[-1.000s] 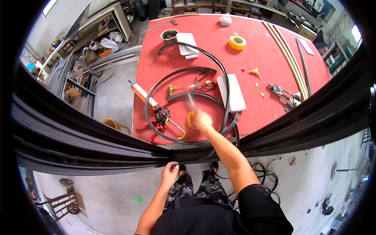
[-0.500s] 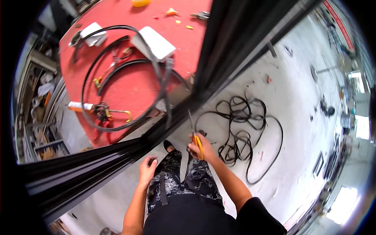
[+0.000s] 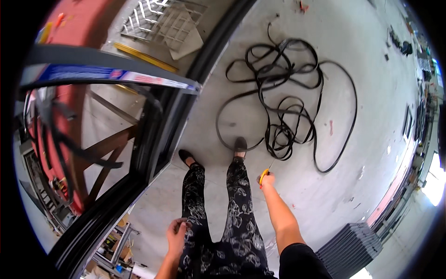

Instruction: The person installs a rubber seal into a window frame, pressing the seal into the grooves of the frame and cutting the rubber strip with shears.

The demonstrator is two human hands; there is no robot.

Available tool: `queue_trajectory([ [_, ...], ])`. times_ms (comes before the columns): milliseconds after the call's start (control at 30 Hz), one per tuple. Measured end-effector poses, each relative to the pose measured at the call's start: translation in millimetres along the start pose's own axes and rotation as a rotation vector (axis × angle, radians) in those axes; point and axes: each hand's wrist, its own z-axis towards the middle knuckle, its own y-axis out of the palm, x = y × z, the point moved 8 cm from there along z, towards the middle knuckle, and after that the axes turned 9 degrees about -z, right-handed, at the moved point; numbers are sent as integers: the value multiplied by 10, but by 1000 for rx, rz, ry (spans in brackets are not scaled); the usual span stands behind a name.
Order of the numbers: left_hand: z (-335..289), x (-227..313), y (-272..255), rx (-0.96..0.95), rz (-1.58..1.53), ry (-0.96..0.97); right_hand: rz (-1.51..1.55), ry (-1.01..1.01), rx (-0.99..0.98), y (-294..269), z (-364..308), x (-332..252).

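Observation:
In my right hand [image 3: 266,180] I grip a pair of scissors [image 3: 264,175] with yellow handles, the thin blade pointing up over the floor. Its fingers are closed round the handles. My left hand [image 3: 176,237] hangs beside my left thigh, fingers loosely bent, with a gap to the thumb and nothing visible in it. Beyond the scissors, a long black rubber strip [image 3: 297,70] lies in tangled loops on the grey floor. One end of it curves close to my right shoe [image 3: 240,144].
At my left stands a black metal frame [image 3: 160,135], with a blue-and-white label strip [image 3: 93,73] on its crossbar. Behind it are a red tabletop [image 3: 90,18] on brown legs and dangling black strips [image 3: 62,137]. A dark ribbed stack [image 3: 349,249] sits at lower right.
My view has turned right and down, bringing the floor and the black strip nearer the middle. The right hand with the scissors has moved away from the frame; my left hand is lower.

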Motion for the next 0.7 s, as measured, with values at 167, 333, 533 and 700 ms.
queue_trajectory([
  [167,283,-623,85,95,75,-155,76,201,-105,1026,611,679],
  [333,816,-1025,331,160,138,-315,60,56,120,1196,1910,530],
  [533,909,-1066,137,226,210,-301,-1,214,234,1717,1839,72],
  [700,936,-727,497,117,136,-220,-242,-377,283,1289,638,-893],
])
